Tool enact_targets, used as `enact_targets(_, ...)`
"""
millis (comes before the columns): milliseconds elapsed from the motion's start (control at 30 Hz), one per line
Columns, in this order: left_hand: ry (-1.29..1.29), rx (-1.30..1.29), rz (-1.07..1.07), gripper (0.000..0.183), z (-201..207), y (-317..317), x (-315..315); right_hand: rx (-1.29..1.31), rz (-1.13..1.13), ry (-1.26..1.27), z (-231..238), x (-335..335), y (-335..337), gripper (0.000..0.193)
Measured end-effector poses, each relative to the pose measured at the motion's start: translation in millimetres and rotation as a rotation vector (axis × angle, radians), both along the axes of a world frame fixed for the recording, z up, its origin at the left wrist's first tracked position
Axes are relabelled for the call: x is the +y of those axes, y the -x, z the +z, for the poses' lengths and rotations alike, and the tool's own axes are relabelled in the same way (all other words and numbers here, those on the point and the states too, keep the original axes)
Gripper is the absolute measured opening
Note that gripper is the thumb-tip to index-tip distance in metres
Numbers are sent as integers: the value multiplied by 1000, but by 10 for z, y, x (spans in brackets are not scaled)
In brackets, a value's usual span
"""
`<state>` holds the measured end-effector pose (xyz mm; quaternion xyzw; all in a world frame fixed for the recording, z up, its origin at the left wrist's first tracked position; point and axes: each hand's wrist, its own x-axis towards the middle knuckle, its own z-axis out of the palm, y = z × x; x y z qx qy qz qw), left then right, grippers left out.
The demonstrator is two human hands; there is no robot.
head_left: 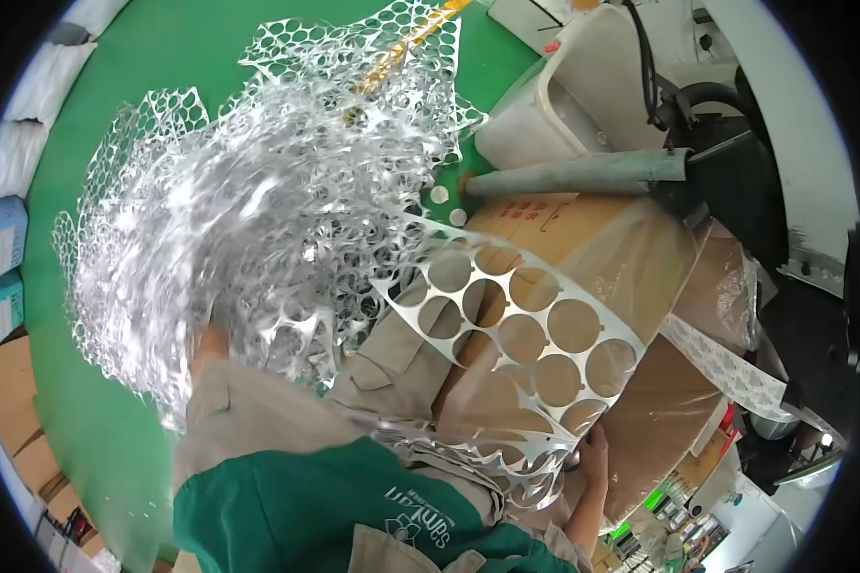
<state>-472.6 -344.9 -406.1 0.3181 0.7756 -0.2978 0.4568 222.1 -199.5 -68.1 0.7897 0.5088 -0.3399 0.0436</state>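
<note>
A large tangled heap of shiny perforated metal scrap sheets (258,210), full of round punched holes, lies in front of me and to the left. My left hand (210,346) reaches into its near side; its fingers are hidden among the scrap and blurred. One flatter perforated metal sheet (506,307) stretches from the heap across my legs to the right. Its near right end is bent and crumpled, and my right hand (592,460) is closed on that edge.
A large brown cardboard box (583,239) with clear plastic film stands at my right. Above it are a grey pipe (583,174), a whitish bin (530,115) and black machine parts (736,181). Two small metal discs (440,195) lie on the green floor (162,57). Blue packages (2,239) line the left.
</note>
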Motion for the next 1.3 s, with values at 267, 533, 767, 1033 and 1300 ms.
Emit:
enact_targets(267,-51,-41,107,57,-245,-44,-994,90,58,73,97,30,402,26)
enact_targets(533,-135,-115,-308,59,1772,-220,1287,108,250,-75,280,-6,273,26)
enact_targets(767,-982,-316,-472,66,3269,-656,1608,-37,310,-134,716,131,433,29)
enact_targets(1033,-1347,-228,-895,58,5315,-2300,2211,87,384,-351,1224,-377,173,29)
enact_targets(1300,-1025,-1114,-657,87,4712,-4765,3192,5,79,-312,1138,-546,-793,36)
